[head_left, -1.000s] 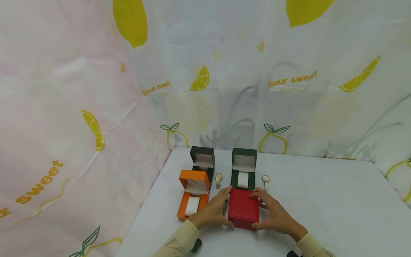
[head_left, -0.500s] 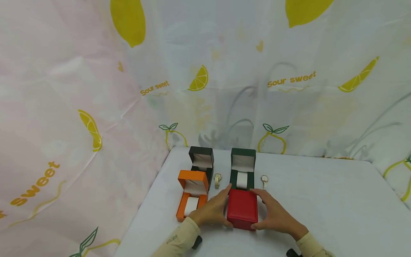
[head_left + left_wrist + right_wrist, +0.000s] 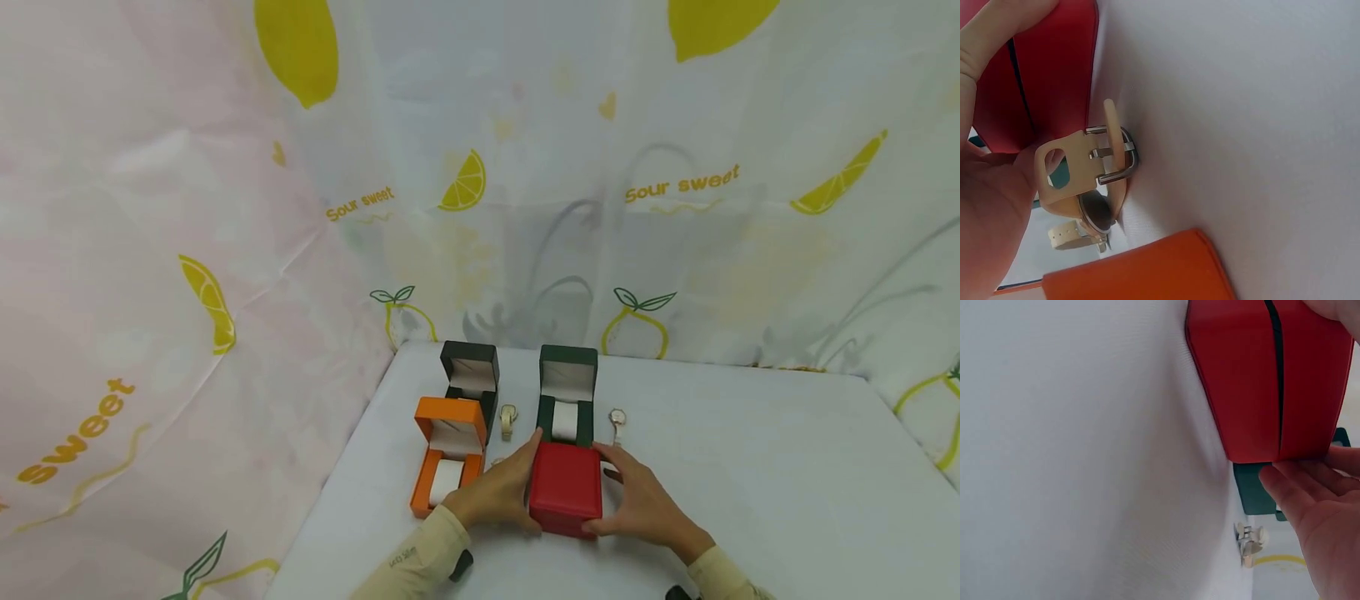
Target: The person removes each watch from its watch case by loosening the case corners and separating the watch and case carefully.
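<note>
A red watch box (image 3: 566,487) with its lid down rests on the white table before me. My left hand (image 3: 501,490) grips its left side, thumb at the front corner and fingers toward the back. Opposite it, my right hand (image 3: 647,505) holds the right side the same way. A thin dark seam runs between lid and base in both wrist views. Beside the left hand lies a watch with a beige strap and buckle (image 3: 1107,153), mostly hidden by that hand in the head view. Directly behind the red box, an open green watch box (image 3: 567,383) shows a white cushion.
To the left stand an open orange watch box (image 3: 450,417) and, behind it, an open dark watch box (image 3: 471,358). One watch (image 3: 507,422) lies between the dark and green boxes, another (image 3: 617,419) right of the green one. A lemon-print cloth (image 3: 525,275) hangs behind the table (image 3: 765,483).
The right index finger has slid from the top of the red lid to its back right corner. The red box stays where it was, with both hands on it.
</note>
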